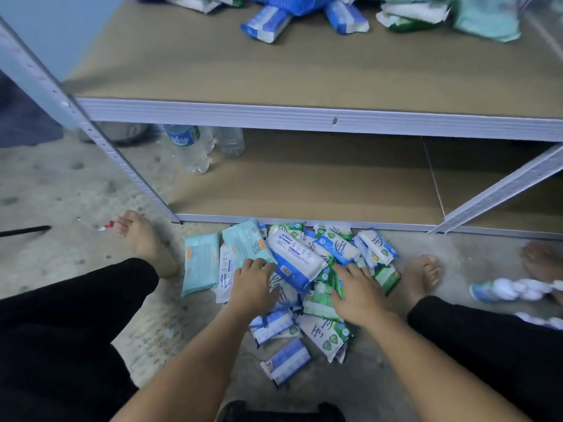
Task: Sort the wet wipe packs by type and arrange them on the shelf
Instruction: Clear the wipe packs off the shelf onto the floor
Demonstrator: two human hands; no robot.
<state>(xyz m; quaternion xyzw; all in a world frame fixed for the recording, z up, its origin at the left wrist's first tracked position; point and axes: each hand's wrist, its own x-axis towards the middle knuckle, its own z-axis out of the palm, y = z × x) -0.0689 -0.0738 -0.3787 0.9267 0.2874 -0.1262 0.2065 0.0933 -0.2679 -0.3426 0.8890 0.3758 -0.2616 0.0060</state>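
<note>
Teal wrap lies under the bent fingers (253,264) of the left hand (254,287). Their tips are tucked out of sight at the edge of a teal pack (243,242), so whether they grip it cannot be told. Just right of them a white-and-blue pack (295,257) tilts across the heap. The right hand (362,296) rests flat on green packs (320,303), its fingers (345,271) spread and straight.

Left of the left fingers a second teal pack (199,263) lies at the heap's edge. Nearer the person, a lone blue pack (286,360) sits apart on the concrete floor (76,193). Bare feet (146,242) flank the heap.

Beyond the fingers, the heap touches the lower shelf's metal lip (335,225), and that board is mostly bare, with water bottles (190,147) at its far left. The upper shelf (274,71) has a wide bare front, with mixed packs (265,24) along its back.
</note>
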